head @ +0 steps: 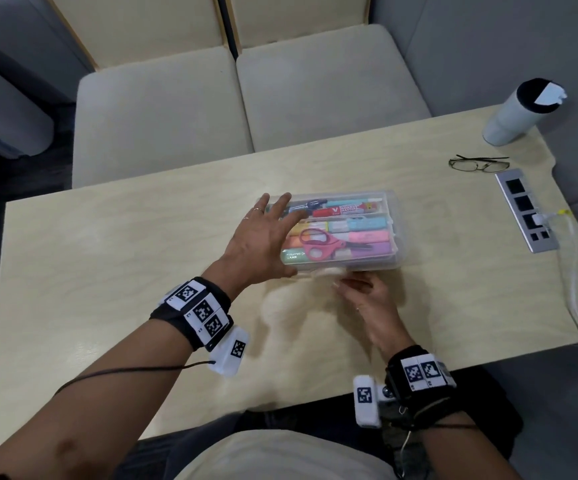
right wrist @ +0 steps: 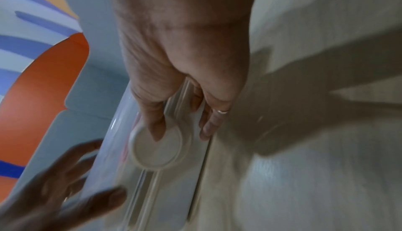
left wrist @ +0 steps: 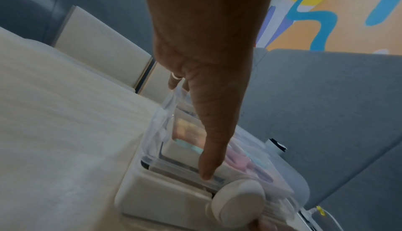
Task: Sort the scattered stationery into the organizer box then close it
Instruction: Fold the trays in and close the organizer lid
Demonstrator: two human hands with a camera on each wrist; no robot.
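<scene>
Lid down on clear plastic organizer box [head: 377, 233]: light, stiff, slick. Left hand [head: 263, 244] flat, spread, at nine o'clock; right hand [head: 367, 299] fingering six-o'clock latch.

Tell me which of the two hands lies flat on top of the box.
The left hand, fingers spread over the organizer box; the right hand is only at its front latch.

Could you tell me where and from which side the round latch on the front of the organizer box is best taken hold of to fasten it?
Take the round latch by its raised rim, coming from the near, front side. It sits as a disc on the near wall of the organizer box, facing the person. The right hand already reaches it from there, while the left hand lies spread over the lid.
</scene>
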